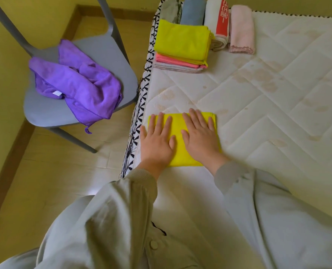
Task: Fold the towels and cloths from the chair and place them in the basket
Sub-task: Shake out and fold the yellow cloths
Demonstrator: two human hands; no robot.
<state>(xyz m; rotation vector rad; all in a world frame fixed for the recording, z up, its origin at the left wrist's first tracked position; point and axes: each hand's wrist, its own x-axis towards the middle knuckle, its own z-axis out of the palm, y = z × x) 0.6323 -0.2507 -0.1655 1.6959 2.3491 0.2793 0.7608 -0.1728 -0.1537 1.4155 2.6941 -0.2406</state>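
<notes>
Both hands lay flat with fingers spread and straight, palms down on the yellow cloth; neither gripped or pinched it. The left hand covered the cloth's left half and the right hand its right, thumbs nearly meeting over the middle. The cloth was a folded rectangle at the near left edge of the mattress, and the flat pressure seemed meant to smooth it and set the creases so the fold would hold when lifted.

Farther along the same edge sat a stack of folded cloths, a yellow one on top of pink and pale ones, probably gathered there so they could go to the basket together. Behind it lay a blue towel, a white towel with a red band, and a pink towel, side by side and touching.

The chair stood just beside the bed, within reach, with a purple towel crumpled and unfolded on its seat. No basket was in view.
</notes>
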